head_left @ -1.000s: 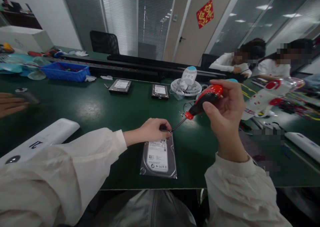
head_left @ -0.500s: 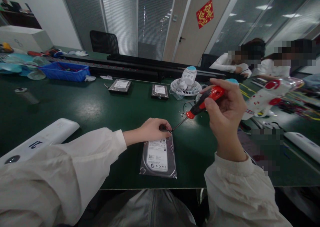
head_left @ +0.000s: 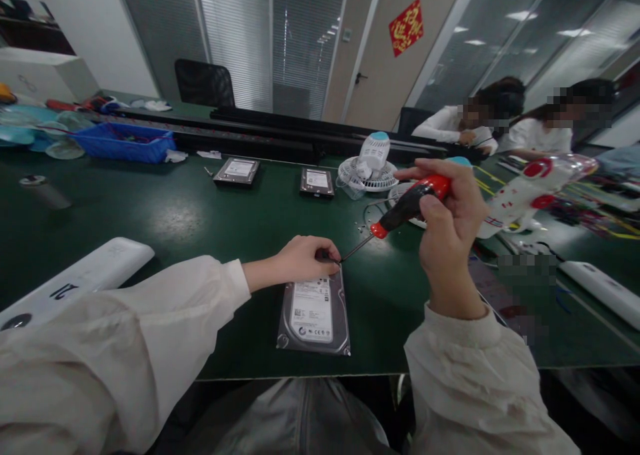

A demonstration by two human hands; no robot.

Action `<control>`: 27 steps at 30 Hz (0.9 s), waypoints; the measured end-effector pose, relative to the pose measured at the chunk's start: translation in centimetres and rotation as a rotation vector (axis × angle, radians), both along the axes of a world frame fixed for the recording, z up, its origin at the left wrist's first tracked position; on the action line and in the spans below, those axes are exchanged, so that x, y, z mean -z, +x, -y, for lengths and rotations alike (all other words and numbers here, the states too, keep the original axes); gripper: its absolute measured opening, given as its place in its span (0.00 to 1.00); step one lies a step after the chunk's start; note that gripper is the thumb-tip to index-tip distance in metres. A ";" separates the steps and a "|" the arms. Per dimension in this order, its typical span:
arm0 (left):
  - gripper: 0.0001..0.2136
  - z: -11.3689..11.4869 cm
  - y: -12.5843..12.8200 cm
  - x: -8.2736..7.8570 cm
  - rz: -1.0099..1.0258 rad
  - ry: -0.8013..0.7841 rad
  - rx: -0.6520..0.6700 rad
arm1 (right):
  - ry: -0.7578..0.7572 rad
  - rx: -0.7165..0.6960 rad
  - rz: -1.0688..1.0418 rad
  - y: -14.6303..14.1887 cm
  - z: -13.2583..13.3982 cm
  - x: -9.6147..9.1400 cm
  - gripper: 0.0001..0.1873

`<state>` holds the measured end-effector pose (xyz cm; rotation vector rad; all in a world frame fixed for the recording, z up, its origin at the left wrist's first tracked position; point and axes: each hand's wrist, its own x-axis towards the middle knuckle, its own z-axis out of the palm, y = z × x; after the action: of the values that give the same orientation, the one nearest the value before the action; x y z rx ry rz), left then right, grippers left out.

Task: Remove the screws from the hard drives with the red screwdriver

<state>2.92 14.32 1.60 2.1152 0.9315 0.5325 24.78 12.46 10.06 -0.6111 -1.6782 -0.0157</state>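
Observation:
A hard drive lies label up on the green table in front of me. Over its far end rests my left hand, fingers curled around the edge, with the fingertips close to the far right corner. My right hand grips the red and black handle of a screwdriver, its index finger stretched along the far side. The thin shaft slants down to the left, its tip at the drive's far right corner, beside my left fingertips. Whether a screw sits under the tip is too small to tell.
Two more hard drives, one left and one right, lie farther back, near a white fan and tiny loose screws. A blue bin stands back left, a white numbered case nearer. Two people sit at the far right.
My right thumb and fingers have shifted slightly around the screwdriver handle, while the tip stays at the drive's corner. My left hand keeps its place. The whole view has moved a little.

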 end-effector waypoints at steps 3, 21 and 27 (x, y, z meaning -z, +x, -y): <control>0.13 0.0 0.0 0.0 0.002 0.003 -0.004 | 0.050 0.087 -0.015 -0.3 0.2 -0.2 0.14; 0.13 0.0 0.1 0.2 0.012 0.006 -0.022 | -0.030 0.126 -0.038 -0.6 0.1 0.0 0.24; 0.13 0.0 0.0 0.1 0.012 -0.001 -0.009 | -0.006 -0.033 -0.040 -0.1 -0.5 0.3 0.20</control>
<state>2.96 14.28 1.47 2.1055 0.9349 0.5478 24.69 12.99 9.75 -0.5842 -1.6496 0.0255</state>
